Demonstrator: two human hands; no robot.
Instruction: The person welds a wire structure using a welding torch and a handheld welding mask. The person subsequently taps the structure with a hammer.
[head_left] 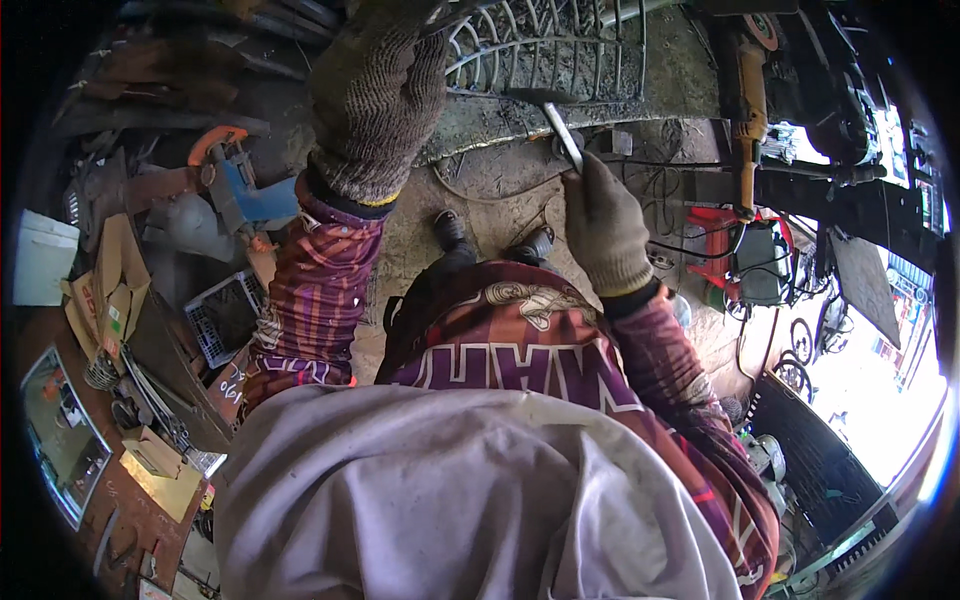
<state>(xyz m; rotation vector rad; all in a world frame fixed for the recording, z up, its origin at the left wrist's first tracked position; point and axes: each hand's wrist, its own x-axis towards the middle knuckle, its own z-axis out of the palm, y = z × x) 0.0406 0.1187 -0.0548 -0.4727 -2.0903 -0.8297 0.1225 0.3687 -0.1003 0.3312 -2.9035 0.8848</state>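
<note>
My right hand (606,225), in a grey knit glove, is closed around the pale metal handle of a hammer (563,135). The hammer's dark head lies at the near edge of a dirty metal worktable (480,126), just below a grille of bent metal rods (545,50). At the grille's left side is my left hand (375,100), in a dark knit glove. Its fingers are curled closed near a dark piece at the top edge, and what they grip is hidden.
A yellow angle grinder (750,120) lies on the right, above a red-framed machine (712,245) with cables. On the left stand a blue and orange tool (240,185), cardboard (110,285) and a brown table (110,480) with scattered items. A hose (490,200) crosses the floor near my feet.
</note>
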